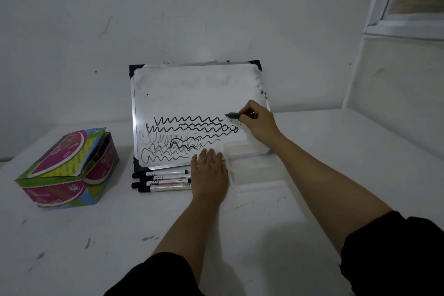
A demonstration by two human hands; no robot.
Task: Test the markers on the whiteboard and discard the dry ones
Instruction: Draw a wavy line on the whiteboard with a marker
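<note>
The right hand (258,120) pinches a black-bodied whiteboard marker (234,116), tip touching the small metal-framed whiteboard (192,94) at the end of the top wavy line, where the marks look broken and faint. The left hand (210,173) lies flat with straight fingers on the white bench (120,235), over the ends of four capped white-barrelled markers (163,180) lying just below the board. A clear plastic tray (254,170) sits beside them; a colourful cardboard box (64,170) stands well to the left. The board leans on the wall, so hard pressing could make it slide, and overlapping scribbles could mask a dry tip
</note>
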